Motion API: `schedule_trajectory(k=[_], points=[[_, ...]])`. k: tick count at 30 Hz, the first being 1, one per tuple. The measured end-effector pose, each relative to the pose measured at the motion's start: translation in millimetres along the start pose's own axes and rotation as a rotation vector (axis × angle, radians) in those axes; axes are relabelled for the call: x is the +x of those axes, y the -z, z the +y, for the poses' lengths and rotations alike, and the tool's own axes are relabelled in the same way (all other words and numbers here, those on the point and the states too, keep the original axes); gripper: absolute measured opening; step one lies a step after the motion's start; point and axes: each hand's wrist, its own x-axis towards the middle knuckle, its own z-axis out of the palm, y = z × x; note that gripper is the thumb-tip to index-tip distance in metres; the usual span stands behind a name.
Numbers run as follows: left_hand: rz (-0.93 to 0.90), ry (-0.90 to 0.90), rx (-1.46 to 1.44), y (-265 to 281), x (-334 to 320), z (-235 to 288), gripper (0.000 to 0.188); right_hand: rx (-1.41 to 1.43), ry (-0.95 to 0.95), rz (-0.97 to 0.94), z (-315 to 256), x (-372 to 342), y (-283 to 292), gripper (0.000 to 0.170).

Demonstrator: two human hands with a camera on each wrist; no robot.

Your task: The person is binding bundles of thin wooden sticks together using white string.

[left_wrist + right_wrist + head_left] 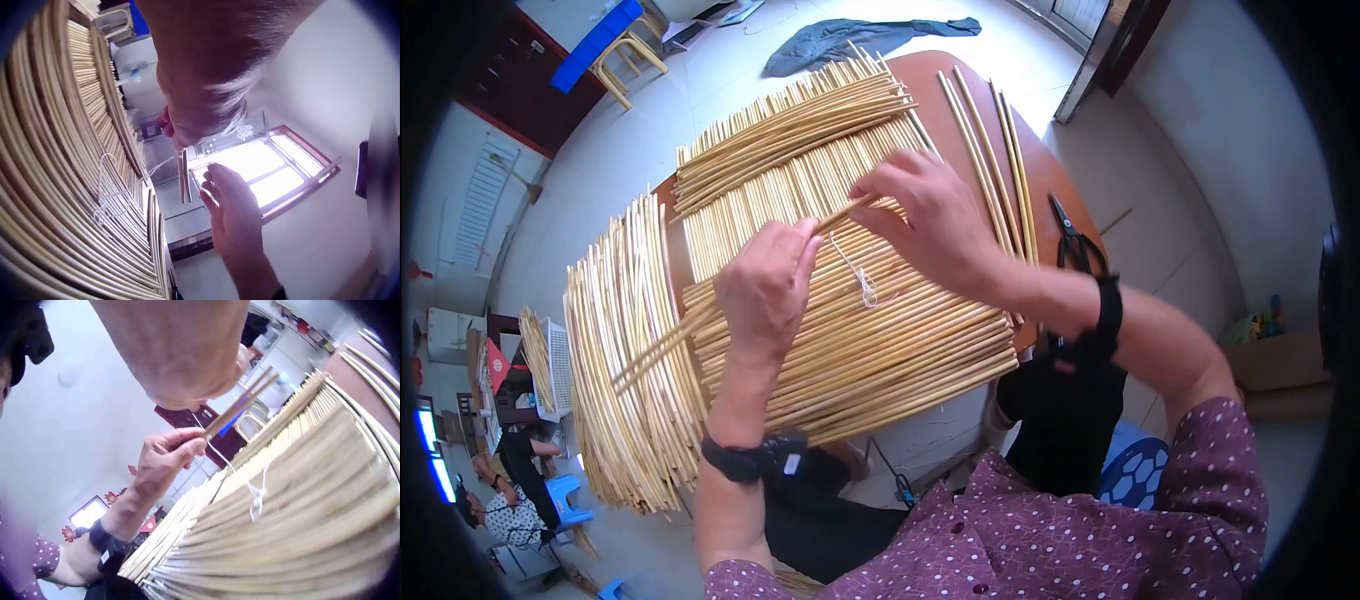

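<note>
Dotted shirt (1040,540) nearest. Left to right: stick pile (615,340); left hand (762,288), fingers clamped on thin sticks (840,215), up over the bench (920,70); white string (258,497) trailing from there; right hand (930,215) near stick ends, fingers bent — can't tell if pinching string. Probably string-wrapping step — next move calls for steady sticks, even tension.

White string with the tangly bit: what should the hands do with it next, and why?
I'd guess the right hand should gently pull the string snug around the sticks. The left hand pinches those sticks, and the string meets them right there, but the rest hangs in slack loops.
</note>
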Motion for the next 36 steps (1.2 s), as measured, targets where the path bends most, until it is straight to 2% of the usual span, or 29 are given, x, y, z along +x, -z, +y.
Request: schedule_trajectory(k=[1, 3, 4, 6, 11, 13, 15, 17, 19, 20, 25, 27, 29, 31, 32, 33, 35, 36], points=[[0.007, 0.001, -0.003, 0.6, 6.9, -1.6, 0.014, -0.006, 0.005, -0.001, 2.8, 14.7, 1.3, 0.018], [-0.031, -0.096, -0.008, 4.4, 23.5, -6.0, 0.012, 0.070, -0.074, -0.325, 6.6, 43.3, 1.9, 0.021], [-0.044, -0.083, -0.042, 6.2, 30.5, -7.5, 0.011, 0.067, -0.071, -0.324, 9.3, 53.8, -1.1, 0.021], [-0.042, -0.052, -0.072, 2.7, 38.7, -15.2, 0.011, 0.253, -0.214, -0.500, 16.5, 70.0, -10.1, 0.023], [-0.086, 0.076, -0.184, -11.3, 48.1, -34.5, 0.012, 0.205, -0.210, -0.527, 26.5, 91.2, -30.3, 0.026], [-0.128, 0.113, -0.174, -18.3, 51.8, -43.6, 0.013, 0.106, -0.067, -0.534, 29.6, 96.5, -41.9, 0.027], [-0.169, 0.213, -0.245, -27.3, 53.5, -50.3, 0.015, 0.110, -0.078, -0.559, 36.4, 100.1, -49.5, 0.026], [-0.172, 0.226, -0.247, -32.5, 54.2, -53.5, 0.018, 0.113, -0.069, -0.506, 44.4, 106.2, -60.2, 0.024], [-0.130, 0.157, -0.160, -38.6, 52.7, -56.5, 0.019, 0.094, -0.078, -0.516, 51.8, 111.2, -72.2, 0.021], [-0.059, 0.027, -0.083, -45.6, 50.6, -60.5, 0.024, 0.036, -0.093, -0.531, 55.9, 114.4, -80.5, 0.021], [-0.061, 0.008, 0.018, -53.3, 50.4, -73.3, 0.026, -0.047, -0.150, -0.540, 63.2, 128.1, -105.7, 0.024], [-0.044, -0.023, -0.003, -55.2, 50.6, -79.0, 0.027, -0.043, -0.105, -0.522, 64.6, 127.5, -110.7, 0.023], [-0.013, -0.056, -0.002, -63.1, 46.9, -80.3, 0.027, -0.147, -0.066, -0.530, 68.7, 127.6, -116.7, 0.020], [-0.222, -0.103, -0.088, -66.9, 44.8, -65.4, 0.025, -0.552, 0.105, -0.609, 86.2, 145.3, -122.1, 0.016], [-0.243, -0.100, -0.133, -67.7, 43.8, -49.3, 0.014, -0.223, -0.064, -0.472, 102.6, 149.3, -112.9, 0.018], [-0.246, -0.096, -0.129, -68.0, 42.1, -50.0, 0.014, -0.141, -0.344, -0.449, 79.2, 160.5, -92.2, 0.019], [-0.250, -0.014, -0.169, -73.6, 44.7, -47.8, 0.014, 0.599, -0.677, -0.285, 97.4, 159.7, -74.1, 0.021], [-0.257, 0.003, -0.135, -69.8, 46.9, -53.0, 0.015, 0.595, -0.678, -0.280, 96.0, 157.6, -65.7, 0.021]])
